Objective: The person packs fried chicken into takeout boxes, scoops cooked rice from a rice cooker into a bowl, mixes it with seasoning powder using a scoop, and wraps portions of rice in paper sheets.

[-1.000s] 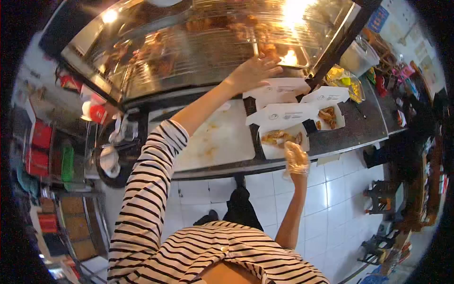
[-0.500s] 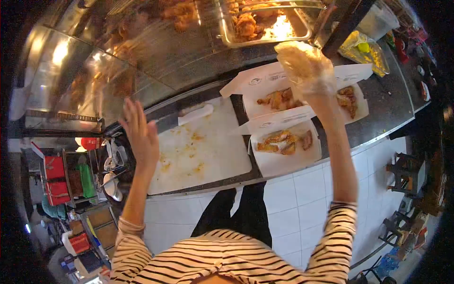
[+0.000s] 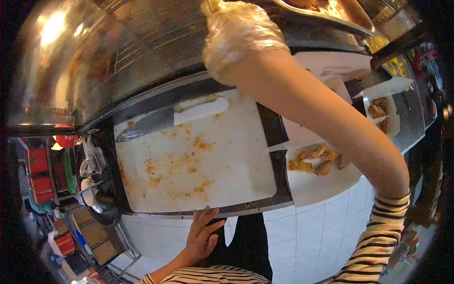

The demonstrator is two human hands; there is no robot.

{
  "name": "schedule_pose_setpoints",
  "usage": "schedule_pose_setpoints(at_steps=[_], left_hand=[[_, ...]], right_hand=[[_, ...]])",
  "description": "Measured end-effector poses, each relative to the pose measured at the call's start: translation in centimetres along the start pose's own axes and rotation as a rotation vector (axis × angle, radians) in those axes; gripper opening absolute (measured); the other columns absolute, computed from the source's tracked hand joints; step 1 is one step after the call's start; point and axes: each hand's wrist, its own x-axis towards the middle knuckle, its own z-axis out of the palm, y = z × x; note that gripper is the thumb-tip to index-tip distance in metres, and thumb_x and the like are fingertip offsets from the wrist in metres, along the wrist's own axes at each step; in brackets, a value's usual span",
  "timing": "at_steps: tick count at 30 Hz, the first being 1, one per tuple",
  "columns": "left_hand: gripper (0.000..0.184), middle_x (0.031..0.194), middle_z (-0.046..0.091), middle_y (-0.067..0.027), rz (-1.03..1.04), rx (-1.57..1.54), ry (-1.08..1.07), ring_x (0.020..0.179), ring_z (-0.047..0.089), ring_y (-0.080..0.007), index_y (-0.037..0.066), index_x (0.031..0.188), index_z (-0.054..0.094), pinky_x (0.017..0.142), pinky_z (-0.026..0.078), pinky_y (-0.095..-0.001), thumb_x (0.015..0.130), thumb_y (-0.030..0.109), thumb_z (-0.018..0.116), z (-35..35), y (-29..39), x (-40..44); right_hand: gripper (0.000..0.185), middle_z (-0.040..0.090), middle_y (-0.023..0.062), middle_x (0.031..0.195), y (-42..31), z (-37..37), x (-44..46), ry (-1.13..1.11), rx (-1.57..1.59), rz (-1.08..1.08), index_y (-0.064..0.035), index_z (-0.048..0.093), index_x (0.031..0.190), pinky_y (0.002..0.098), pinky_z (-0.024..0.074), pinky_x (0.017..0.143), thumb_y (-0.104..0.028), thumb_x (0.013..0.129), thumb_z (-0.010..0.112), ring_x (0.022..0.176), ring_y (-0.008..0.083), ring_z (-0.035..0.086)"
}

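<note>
My right hand (image 3: 241, 40), in a clear plastic glove, reaches over the far edge of the counter toward the metal display case. Its fingers point to the top of the view and are mostly hidden by the crumpled glove, so a grip cannot be made out. My left hand (image 3: 202, 236) is bare, fingers stretched and apart, by the counter's front edge. Between the hands lies a white cutting board (image 3: 241, 165) smeared with orange crumbs. A knife (image 3: 201, 111) with a white handle rests along its far side. Right of it, fried chicken pieces (image 3: 312, 160) sit in an open white box (image 3: 326, 187).
More open boxes stand to the right, partly behind my right arm; one white box (image 3: 393, 127) holds chicken. A metal tray (image 3: 321, 20) with food is at the top right. Shelves with red bins (image 3: 40, 161) stand at the far left.
My right hand has swung left from above the boxes to the display case. The left hand has dropped from the board's left side to the front edge. The view has shifted, showing the whole knife.
</note>
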Motion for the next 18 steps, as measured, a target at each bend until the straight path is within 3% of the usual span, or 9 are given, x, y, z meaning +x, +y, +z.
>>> schedule_pose_setpoints(at_steps=[3,4,7,9,13,18], left_hand=[[0.024,0.124,0.043,-0.0146,-0.039,-0.056,0.09,0.122,0.031,-0.0341,0.008,0.104,0.055,0.1,0.012,-0.0523,0.087,0.016,0.041,0.0,-1.0,-0.4],[0.023,0.122,0.045,-0.0148,-0.029,-0.046,0.099,0.121,0.033,-0.0337,0.007,0.104,0.054,0.1,0.013,-0.0518,0.087,0.015,0.04,-0.1,-0.7,0.0],[0.022,0.119,0.047,-0.0149,0.006,-0.102,0.132,0.117,0.038,-0.0333,0.007,0.103,0.053,0.1,0.016,-0.0515,0.087,0.013,0.039,-0.2,-0.7,-0.1],[0.022,0.115,0.05,-0.0144,0.006,-0.123,0.208,0.113,0.043,-0.0326,0.007,0.103,0.053,0.099,0.021,-0.0503,0.086,0.011,0.039,-0.4,-0.9,-0.4],[0.021,0.106,0.055,-0.014,-0.068,-0.081,0.355,0.104,0.05,-0.0311,0.004,0.1,0.052,0.096,0.03,-0.0468,0.085,0.007,0.038,-0.9,-1.8,-1.4],[0.02,0.098,0.058,-0.0161,-0.158,-0.111,0.536,0.096,0.054,-0.0305,0.001,0.096,0.052,0.093,0.034,-0.0451,0.083,0.004,0.037,-0.4,-3.4,-2.1]], right_hand=[[0.035,0.061,0.0145,0.094,0.0,3.0,2.3,0.043,-0.208,-0.047,-0.0014,0.054,0.104,0.0347,0.05,0.072,-0.015,0.072,0.055,0.085,0.0268,0.06],[0.039,0.06,0.0177,0.096,-0.1,2.9,2.8,-0.051,-0.288,-0.113,-0.0004,0.053,0.106,0.0402,0.0504,0.069,-0.016,0.071,0.055,0.083,0.03,0.061],[0.033,0.062,0.0137,0.089,0.4,2.8,5.7,-0.029,-0.436,-0.225,-0.0032,0.055,0.103,0.0373,0.0517,0.064,-0.016,0.073,0.056,0.076,0.0271,0.063],[0.026,0.059,0.019,0.089,0.4,1.9,8.8,0.122,-0.612,-0.119,0.0015,0.048,0.103,0.037,0.0499,0.061,-0.01,0.08,0.045,0.072,0.0297,0.061],[0.026,0.059,0.0183,0.088,0.6,2.3,13.1,0.117,-0.507,-0.162,0.001,0.049,0.103,0.0365,0.0499,0.061,-0.011,0.079,0.046,0.071,0.0291,0.061],[0.026,0.06,0.017,0.087,1.7,3.8,17.6,0.068,-0.341,-0.212,0.0001,0.05,0.102,0.0358,0.0499,0.06,-0.012,0.079,0.047,0.07,0.028,0.06]])
